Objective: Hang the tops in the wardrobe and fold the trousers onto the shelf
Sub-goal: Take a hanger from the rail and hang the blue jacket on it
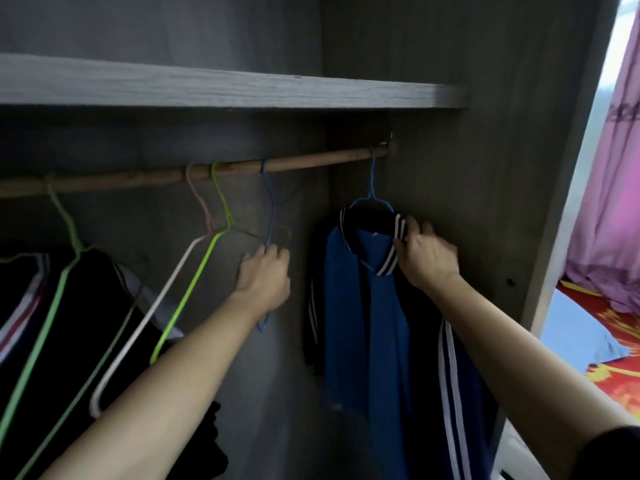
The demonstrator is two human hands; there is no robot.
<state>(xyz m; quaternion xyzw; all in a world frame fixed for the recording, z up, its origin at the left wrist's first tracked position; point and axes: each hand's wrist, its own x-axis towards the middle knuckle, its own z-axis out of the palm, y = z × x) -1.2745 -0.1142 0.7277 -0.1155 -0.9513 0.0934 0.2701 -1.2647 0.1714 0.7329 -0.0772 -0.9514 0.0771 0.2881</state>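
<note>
Right hand (427, 258) is at the far end of the wardrobe, fingers curled over the striped collar (388, 261) of the blue top (349, 306), with the thumb against the collar's edge; from my feed it reads as a light grip on the fabric. The top hangs on a blue wire hanger (371, 188) hooked over the rail (311, 162) right beside the side wall (485, 168), its striped sleeves trailing down dark on either side.

Left hand (265, 271) is closed round the wire of an empty hanger (268, 202), also blue, which is hooked on the rail a little to the left of the top. I see wire above the knuckles and below the wrist.

Further left on the rail hang a green hanger (194, 289) and a white hanger (145, 317), both bare and tilted. Past them a dark garment (93, 289) with pale stripes hangs on a pale green one (52, 289).

Above the rail runs the shelf (207, 88); I cannot see its top face. Outside the wardrobe on the right are a pink curtain (616, 202) and a bed (616, 341) with red and yellow cloth.
</note>
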